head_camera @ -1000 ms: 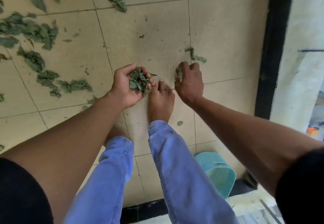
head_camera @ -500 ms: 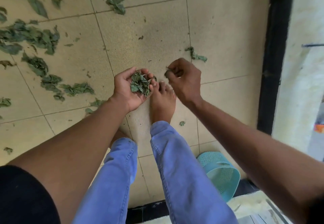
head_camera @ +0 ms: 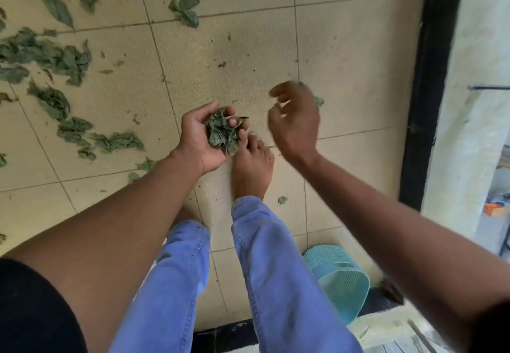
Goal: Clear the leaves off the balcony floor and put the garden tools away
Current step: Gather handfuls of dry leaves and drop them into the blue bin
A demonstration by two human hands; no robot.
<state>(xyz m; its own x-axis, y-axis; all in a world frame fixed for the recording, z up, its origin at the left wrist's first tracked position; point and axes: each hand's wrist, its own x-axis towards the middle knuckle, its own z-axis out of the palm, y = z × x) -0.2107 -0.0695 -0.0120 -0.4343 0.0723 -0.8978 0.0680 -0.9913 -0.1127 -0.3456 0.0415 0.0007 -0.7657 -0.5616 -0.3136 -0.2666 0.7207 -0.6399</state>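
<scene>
Beige balcony tiles [head_camera: 345, 49] are strewn with leaves [head_camera: 49, 57], thickest far left of the cupped left hand [head_camera: 205, 137], which holds a gathered leaf bundle [head_camera: 223, 134]. Half a second ago pinched, the blurred right hand [head_camera: 295, 120] is now loosened, seemingly emptied; most clearing remains.

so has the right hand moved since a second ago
Yes. The right hand has lifted off the tile and gone up-frame and right, away from the bare foot, towards the leaf scrap; it is motion-blurred.
</scene>
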